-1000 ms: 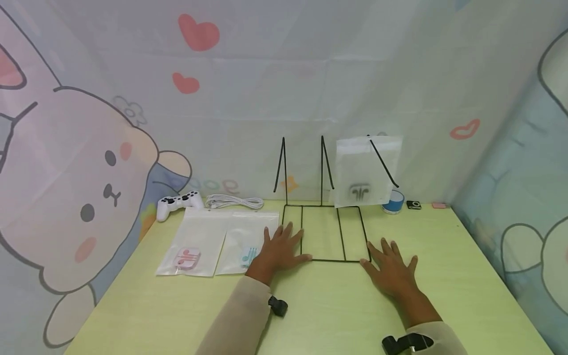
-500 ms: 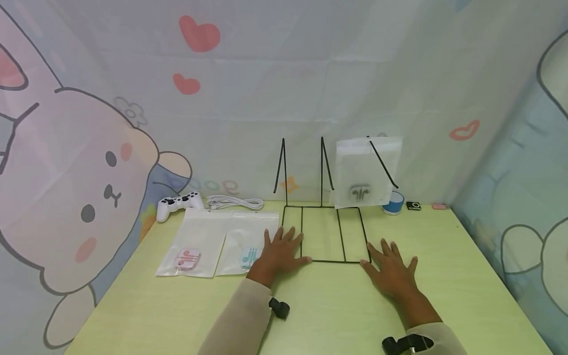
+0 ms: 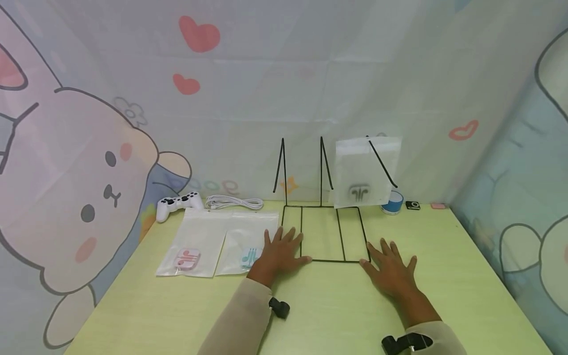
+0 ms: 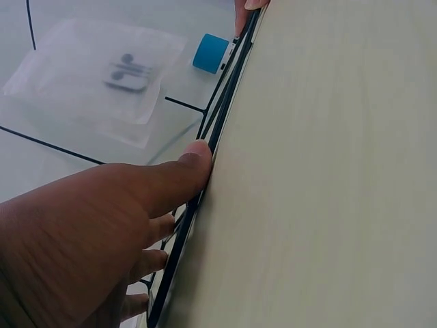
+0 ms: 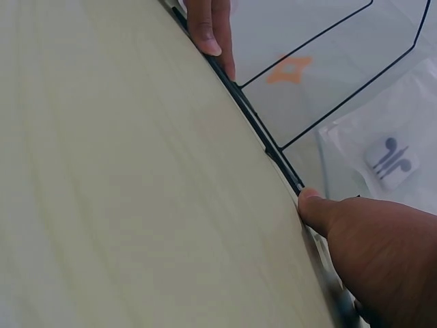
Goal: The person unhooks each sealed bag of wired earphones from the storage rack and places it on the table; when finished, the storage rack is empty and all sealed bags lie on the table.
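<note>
A black wire display rack (image 3: pixel 326 261) stands on the table, with several upright hooks at its back. From the right hook hangs a translucent zip bag (image 3: pixel 368 167) holding earphones in a case. My left hand (image 3: pixel 280 251) lies with spread fingers at the base's left front corner, its thumb touching the front wire. At the right front corner my right hand (image 3: pixel 390 271) touches the frame, fingers spread. Two more zip bags lie left of the rack: one with a pink earphone case (image 3: pixel 187 259), the other with a blue earphone case (image 3: pixel 250 257), partly behind my left hand.
At the back left are a white game controller (image 3: pixel 179 203) and a coiled white cable (image 3: pixel 234 201). Behind the rack's right side sit a blue round container (image 3: pixel 393 202), a small black player (image 3: pixel 412 205) and a small pink item (image 3: pixel 438 206). A printed cloth hangs behind the table.
</note>
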The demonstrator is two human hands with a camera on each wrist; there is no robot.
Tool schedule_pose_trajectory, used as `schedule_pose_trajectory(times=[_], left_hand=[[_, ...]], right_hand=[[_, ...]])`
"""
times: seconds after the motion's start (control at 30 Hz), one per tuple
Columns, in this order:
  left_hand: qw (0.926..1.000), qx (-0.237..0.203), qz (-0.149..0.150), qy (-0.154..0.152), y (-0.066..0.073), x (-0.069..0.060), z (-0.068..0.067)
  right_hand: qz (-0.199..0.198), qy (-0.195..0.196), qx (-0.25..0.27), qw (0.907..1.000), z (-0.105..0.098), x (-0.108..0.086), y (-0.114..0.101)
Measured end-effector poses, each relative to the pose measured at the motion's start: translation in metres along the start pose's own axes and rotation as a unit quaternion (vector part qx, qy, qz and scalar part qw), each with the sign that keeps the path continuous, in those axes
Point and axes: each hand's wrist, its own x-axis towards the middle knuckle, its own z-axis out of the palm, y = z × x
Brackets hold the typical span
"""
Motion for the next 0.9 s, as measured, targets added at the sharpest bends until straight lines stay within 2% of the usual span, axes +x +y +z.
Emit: schedule_pose_trajectory(times=[0.23, 0.57, 0.9], left_hand=[[0.9999, -0.008, -0.002, -0.006, 0.003, -0.003, -0.005], [0.9999, 0.004, 0.007, -0.008, 0.006, 0.001, -0.003], [0.9998, 0.004, 0.000, -0.017, 0.012, 0.000, -0.007]], right_hand=[[-0.002, -0.005, -0.003, 1.0000, -0.005, -0.002, -0.003], [0.003, -0.011, 0.003, 0.9999, -0.008, -0.005, -0.007], [0.004, -0.009, 0.000, 1.0000, -0.008, -0.004, -0.007]])
